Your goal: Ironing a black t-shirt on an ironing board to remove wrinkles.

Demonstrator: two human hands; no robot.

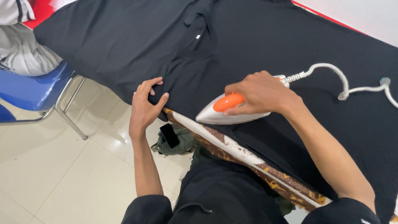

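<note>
Pale floor tiles (49,166) lay below a padded board (232,151) draped with a black shirt (124,41). Right hand (261,93) gripped the white-and-orange iron (226,110), flat on the shirt near the board's edge. Left hand (145,105) lay spread, pinning fabric just beside the iron's tip; a slip could burn its fingers.

The large cloth garment (248,45) spread out was plain black. The plastic iron (232,111) at its 6 o'clock edge was white with an orange handle and a white cord (331,68). The padded cover's edge (244,155) showed brown with gold patterning. The moulded chair (33,89) at 9 o'clock was blue, over cream floor tiles (62,174).
</note>
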